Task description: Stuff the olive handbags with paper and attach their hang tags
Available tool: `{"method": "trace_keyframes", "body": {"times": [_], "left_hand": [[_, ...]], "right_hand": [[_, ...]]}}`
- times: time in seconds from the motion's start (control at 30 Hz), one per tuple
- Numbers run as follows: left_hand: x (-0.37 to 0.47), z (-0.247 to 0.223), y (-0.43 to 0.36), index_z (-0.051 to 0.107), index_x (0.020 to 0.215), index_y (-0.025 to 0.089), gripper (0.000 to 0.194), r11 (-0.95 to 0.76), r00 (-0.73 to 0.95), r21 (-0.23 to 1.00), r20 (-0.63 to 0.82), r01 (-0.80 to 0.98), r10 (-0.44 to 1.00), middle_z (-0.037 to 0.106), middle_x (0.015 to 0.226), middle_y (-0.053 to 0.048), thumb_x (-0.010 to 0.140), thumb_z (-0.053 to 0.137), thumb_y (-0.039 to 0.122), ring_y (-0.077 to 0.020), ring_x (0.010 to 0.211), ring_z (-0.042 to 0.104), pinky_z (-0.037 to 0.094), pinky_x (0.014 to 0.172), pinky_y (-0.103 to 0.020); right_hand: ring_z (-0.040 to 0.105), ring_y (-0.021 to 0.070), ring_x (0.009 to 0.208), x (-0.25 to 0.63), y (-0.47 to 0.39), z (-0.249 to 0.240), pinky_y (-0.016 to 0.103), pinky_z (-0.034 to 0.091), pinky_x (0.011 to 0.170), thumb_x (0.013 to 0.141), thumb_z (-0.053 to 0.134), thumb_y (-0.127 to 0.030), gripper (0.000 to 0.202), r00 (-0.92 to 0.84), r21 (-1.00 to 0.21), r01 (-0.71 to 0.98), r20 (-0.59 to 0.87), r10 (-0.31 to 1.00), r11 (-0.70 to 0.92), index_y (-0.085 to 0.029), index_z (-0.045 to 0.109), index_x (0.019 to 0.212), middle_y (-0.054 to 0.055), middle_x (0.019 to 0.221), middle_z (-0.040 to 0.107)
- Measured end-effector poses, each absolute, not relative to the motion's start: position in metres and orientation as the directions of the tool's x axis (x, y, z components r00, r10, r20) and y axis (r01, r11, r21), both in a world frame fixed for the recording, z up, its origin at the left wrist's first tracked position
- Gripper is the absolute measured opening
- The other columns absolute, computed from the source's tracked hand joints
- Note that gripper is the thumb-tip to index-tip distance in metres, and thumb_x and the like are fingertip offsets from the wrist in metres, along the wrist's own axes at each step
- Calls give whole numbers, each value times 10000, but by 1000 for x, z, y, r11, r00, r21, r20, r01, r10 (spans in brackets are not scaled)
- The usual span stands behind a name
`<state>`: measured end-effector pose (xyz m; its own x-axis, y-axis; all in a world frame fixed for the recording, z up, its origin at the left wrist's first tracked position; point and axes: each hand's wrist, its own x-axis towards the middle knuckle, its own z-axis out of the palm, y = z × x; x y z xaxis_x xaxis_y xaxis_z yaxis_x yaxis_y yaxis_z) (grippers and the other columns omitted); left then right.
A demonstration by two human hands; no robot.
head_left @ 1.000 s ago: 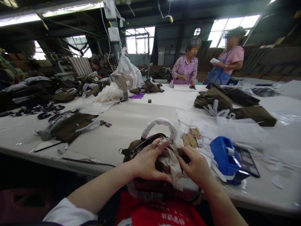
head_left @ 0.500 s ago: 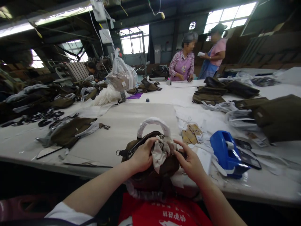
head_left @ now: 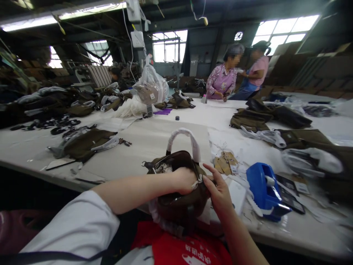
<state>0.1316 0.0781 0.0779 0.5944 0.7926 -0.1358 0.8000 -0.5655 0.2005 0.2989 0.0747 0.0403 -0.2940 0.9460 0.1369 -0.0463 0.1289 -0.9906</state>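
Left hand (head_left: 185, 180) inside the olive-brown handbag (head_left: 179, 208), fingers hidden, grip impossible to tell! Right hand (head_left: 219, 189), fingers parted, at the zipped rim; whether it's gripping, can't say. The bag sits open at the table's (head_left: 193, 110) near edge, blue tape dispenser (head_left: 257, 186) to its right, aproned co-workers (head_left: 223, 85) beyond.

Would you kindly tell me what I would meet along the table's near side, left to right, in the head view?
Olive bag lying down, left hand inside the open bag, right hand at its rim, blue tape dispenser.
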Motion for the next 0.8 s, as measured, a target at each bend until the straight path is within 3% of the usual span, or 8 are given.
{"method": "trace_keyframes", "body": {"times": [0.13, 0.27, 0.33, 0.4, 0.5, 0.6, 0.7, 0.8], "left_hand": [[148, 63, 90, 657, 1058, 138, 264, -449, 473, 259, -36, 855, 880, 707, 1094, -152, 888, 520, 287, -279, 1044, 665, 520, 903, -371], [127, 82, 86, 621, 1168, 152, 415, -333, 351, 409, 34, 849, 936, 705, 1131, -140, 851, 590, 418, -285, 1048, 672, 532, 896, -368], [107, 102, 74, 569, 1269, 157, 542, -332, 344, 458, 60, 825, 937, 673, 1220, -145, 818, 627, 452, -298, 1112, 647, 522, 934, -383], [86, 120, 58, 511, 1351, 138, 626, -349, 330, 445, 123, 825, 936, 611, 1323, -168, 816, 634, 440, -315, 1212, 588, 483, 1010, -415], [60, 132, 31, 594, 1279, 140, 464, -362, 321, 409, 168, 837, 932, 629, 1294, -166, 905, 540, 411, -300, 1235, 572, 433, 1072, -429], [44, 127, 13, 626, 1255, 182, 550, -414, 380, 410, 166, 813, 910, 585, 1361, -149, 838, 627, 541, -295, 1292, 524, 387, 1116, -408], [37, 118, 7, 601, 1294, 208, 794, -419, 396, 389, 143, 820, 907, 548, 1404, -137, 636, 785, 614, -315, 1301, 506, 371, 1124, -407], [38, 109, 8, 615, 1271, 209, 803, -461, 440, 360, 142, 811, 886, 591, 1352, -130, 602, 809, 610, -311, 1255, 539, 367, 1121, -405]], "right_hand": [[421, 91, 484, 307, 80, 49, 205, 343, 438, 890, 600, -467, 485, -252, -977, 42, 193, 948, 210, -221, 542, 1304, -68, 611, 467], [528, 130, 533, 326, 101, 59, 251, 444, 493, 916, 565, -466, 418, -353, -900, 233, 274, 895, 368, -215, 586, 1249, -19, 676, 580], [609, 175, 644, 333, 112, 69, 305, 507, 588, 916, 563, -453, 351, -392, -770, 388, 360, 847, 507, -221, 642, 1168, 26, 775, 647], [643, 239, 842, 337, 117, 82, 391, 527, 759, 901, 592, -408, 250, -390, -541, 528, 529, 753, 654, -228, 693, 1043, 78, 930, 681], [623, 252, 956, 334, 111, 102, 437, 497, 886, 906, 595, -305, 123, -471, -298, 518, 682, 559, 801, -241, 700, 918, 91, 991, 687], [614, 252, 1066, 321, 102, 110, 449, 494, 950, 910, 591, -318, 209, -659, -239, 420, 584, 475, 876, -234, 671, 1084, 94, 1119, 688], [524, 316, 1253, 304, 102, 105, 563, 372, 1098, 804, 699, -426, 554, -774, -158, 459, 411, 481, 874, -190, 579, 1291, 127, 1344, 595], [489, 334, 1299, 289, 104, 95, 580, 270, 1168, 672, 790, -466, 654, -835, -148, 471, 242, 493, 870, -173, 619, 1232, 142, 1376, 574]]}}
